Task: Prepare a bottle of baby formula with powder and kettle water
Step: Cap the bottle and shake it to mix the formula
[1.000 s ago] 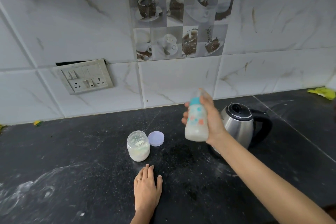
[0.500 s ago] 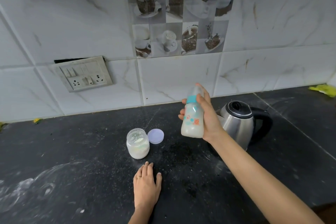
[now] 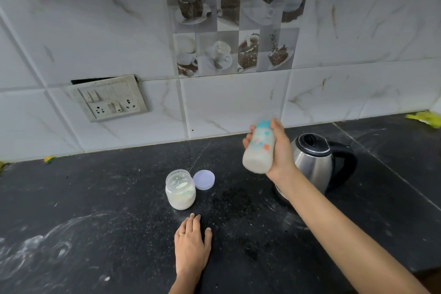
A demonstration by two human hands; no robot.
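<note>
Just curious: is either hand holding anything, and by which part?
The right hand grips the baby bottle around its body. The left hand holds nothing, resting flat on the countertop.

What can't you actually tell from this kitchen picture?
Head view only:
- The baby bottle is blurred, so its print is unreadable. The right hand gripping it covers its far side.
- The kettle has its left side hidden behind that hand and forearm, and its closed lid hides any water.
- The yellow object is cut off by the right edge.
- The powder jar has cloudy walls, so its fill level is unclear.
</note>
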